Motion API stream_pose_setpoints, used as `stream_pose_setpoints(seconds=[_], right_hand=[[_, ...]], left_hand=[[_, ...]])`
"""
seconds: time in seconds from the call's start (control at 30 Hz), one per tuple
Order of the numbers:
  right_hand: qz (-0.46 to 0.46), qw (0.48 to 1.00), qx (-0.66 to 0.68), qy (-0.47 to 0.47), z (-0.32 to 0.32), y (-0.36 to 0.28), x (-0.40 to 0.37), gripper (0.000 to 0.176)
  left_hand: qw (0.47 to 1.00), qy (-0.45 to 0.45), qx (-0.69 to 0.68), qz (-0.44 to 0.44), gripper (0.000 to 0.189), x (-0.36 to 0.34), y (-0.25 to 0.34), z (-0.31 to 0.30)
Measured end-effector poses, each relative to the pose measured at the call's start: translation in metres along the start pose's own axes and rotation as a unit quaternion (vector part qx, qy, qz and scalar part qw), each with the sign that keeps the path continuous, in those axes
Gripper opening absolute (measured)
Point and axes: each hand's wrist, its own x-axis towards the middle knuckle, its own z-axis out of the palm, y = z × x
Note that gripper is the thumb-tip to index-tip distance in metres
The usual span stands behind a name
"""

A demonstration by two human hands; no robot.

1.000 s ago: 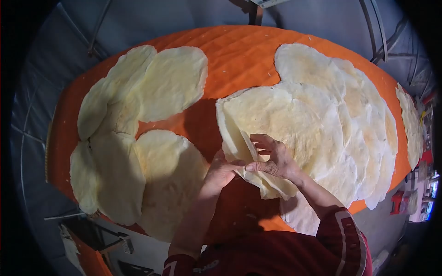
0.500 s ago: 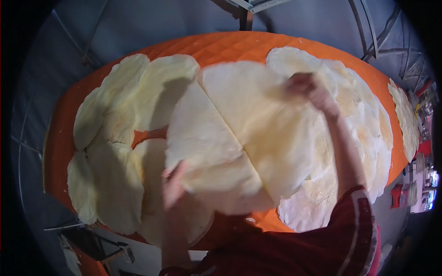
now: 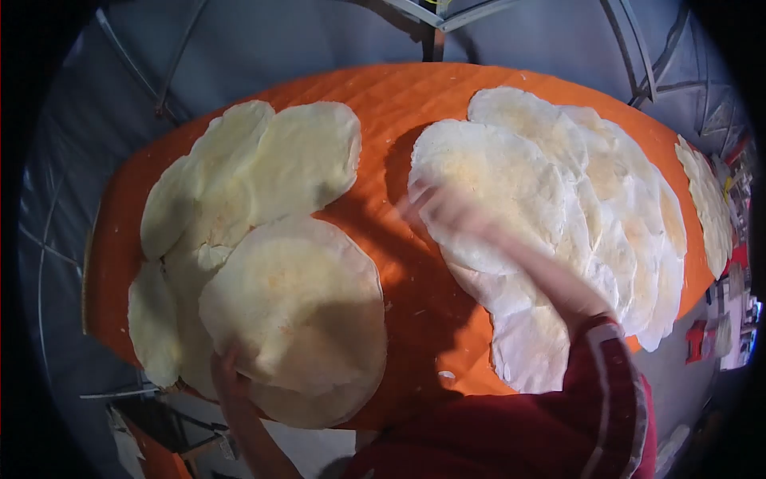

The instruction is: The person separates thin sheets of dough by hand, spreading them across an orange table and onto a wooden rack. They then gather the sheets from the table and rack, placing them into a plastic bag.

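Large, thin, pale round flatbreads lie on an orange quilted cloth. My left hand (image 3: 230,374) is at the lower-left edge of a big flatbread (image 3: 311,295) on the left pile, its fingers closed on that edge. This bread lies over others, with a shadow across its lower half. My right hand (image 3: 439,209), smeared by motion, reaches across the left edge of another flatbread (image 3: 495,172) on the right pile. Whether its fingers touch the bread cannot be made out.
The orange cloth (image 3: 399,271) shows between the two piles. Overlapping flatbreads (image 3: 630,215) spread to the right, and more breads (image 3: 704,203) hang at the far right edge. Metal bars (image 3: 479,12) and grey sheeting stand behind. A red object (image 3: 696,342) is at the lower right.
Two flatbreads held overlapping in the middle have come apart. One now lies left, the other right, baring cloth between. My left hand moved left and down; my right hand moved left and down.
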Motion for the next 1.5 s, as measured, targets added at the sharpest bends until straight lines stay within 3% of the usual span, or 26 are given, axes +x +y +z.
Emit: stream_pose_setpoints(seconds=[0.03,0.07,0.1,0.13,0.17,0.2,0.27,0.33,0.37,0.43,0.47,0.5,0.53,0.6,0.77,0.83,0.87,0.93,0.97,1.0,1.1,1.2,1.27,1.37,1.4,1.5], right_hand=[[0.043,0.985,-0.135,-0.096,0.045,-0.066,-0.013,0.042],[-0.106,0.985,-0.016,-0.136,0.098,-0.060,-0.022,0.060],[-0.157,0.970,-0.012,-0.186,0.136,-0.069,-0.025,0.074],[-0.074,0.979,-0.064,-0.178,0.170,-0.089,-0.036,0.078],[-0.170,0.982,-0.074,-0.028,0.206,-0.091,-0.037,0.082],[-0.167,0.982,-0.077,-0.026,0.204,-0.097,-0.030,0.082],[0.073,0.969,-0.114,-0.205,0.188,-0.111,0.000,0.040],[0.063,0.987,0.131,0.062,0.182,-0.066,0.000,0.021],[0.041,0.977,0.191,0.082,0.152,-0.050,-0.004,0.015],[-0.002,0.983,0.089,0.160,0.085,-0.060,-0.032,0.011],[-0.105,0.966,0.078,0.223,0.059,-0.060,-0.050,0.013],[-0.065,0.952,0.003,0.299,0.031,-0.059,-0.072,0.015],[0.107,0.913,0.102,0.381,0.009,-0.067,-0.096,0.018],[0.076,0.852,0.262,0.447,-0.027,-0.034,-0.153,0.016],[0.224,0.750,0.209,0.586,-0.055,0.056,-0.275,0.018],[0.313,0.752,0.108,0.570,-0.061,0.076,-0.298,0.017],[0.413,0.662,0.037,0.625,-0.050,0.061,-0.284,0.032],[0.498,0.575,-0.419,0.495,-0.068,0.100,-0.311,0.041],[0.467,0.597,-0.409,0.508,-0.071,0.083,-0.294,0.042],[0.346,0.633,-0.398,0.567,-0.078,0.101,-0.281,0.044],[0.286,0.754,-0.298,0.511,-0.114,0.157,-0.218,0.048],[0.241,0.805,-0.334,0.426,-0.126,0.134,-0.128,0.057],[0.191,0.744,-0.469,0.436,-0.147,0.183,-0.092,0.067],[0.259,0.755,-0.433,0.419,-0.174,0.214,-0.064,0.088],[0.343,0.781,-0.365,0.372,-0.186,0.219,-0.057,0.089],[0.409,0.839,-0.233,0.274,-0.217,0.225,-0.038,0.055]], left_hand=[[1.000,-0.007,-0.001,0.001,0.044,-0.004,0.005,0.010],[0.999,-0.034,-0.002,0.010,0.044,-0.009,0.012,0.025],[0.998,-0.061,-0.002,0.019,0.044,-0.015,0.020,0.041],[0.996,-0.087,-0.001,0.028,0.044,-0.020,0.027,0.054],[0.993,-0.112,-0.004,0.036,0.045,-0.021,0.032,0.062],[0.993,-0.116,-0.006,0.035,0.045,-0.017,0.033,0.066],[0.952,-0.289,-0.085,0.043,0.044,-0.009,0.030,0.061],[0.958,-0.273,-0.051,0.071,0.042,-0.015,0.036,0.041],[0.962,-0.251,-0.014,0.105,0.041,-0.016,0.038,0.030],[0.968,-0.234,0.004,0.091,0.040,-0.013,0.028,-0.014],[0.972,-0.218,0.027,0.081,0.038,-0.012,0.019,-0.039],[0.977,-0.201,0.044,0.048,0.035,-0.012,0.010,-0.063],[0.980,-0.187,0.062,0.016,0.032,-0.011,0.000,-0.083],[0.983,-0.173,0.063,-0.014,0.029,-0.011,-0.015,-0.117],[0.990,-0.121,0.056,-0.046,0.024,-0.014,-0.019,-0.125],[0.990,-0.117,0.063,-0.044,0.025,-0.015,-0.016,-0.117],[0.990,-0.112,0.070,-0.044,0.025,-0.013,-0.015,-0.112],[0.989,-0.133,0.070,-0.013,0.025,-0.008,-0.021,-0.107],[0.988,-0.137,0.065,-0.022,0.023,-0.012,-0.020,-0.098],[0.988,-0.139,0.059,-0.033,0.021,-0.014,-0.020,-0.089],[0.989,-0.115,0.088,-0.036,0.021,-0.020,-0.015,-0.060],[0.990,-0.076,0.113,-0.042,0.020,-0.028,-0.023,-0.043],[0.991,-0.050,0.121,-0.041,0.019,-0.036,-0.021,-0.032],[0.978,-0.074,0.191,-0.041,0.025,-0.054,-0.016,-0.018],[0.975,-0.077,0.202,-0.045,0.029,-0.054,-0.019,-0.020],[0.977,-0.054,0.204,-0.036,0.027,-0.059,-0.024,-0.012]])
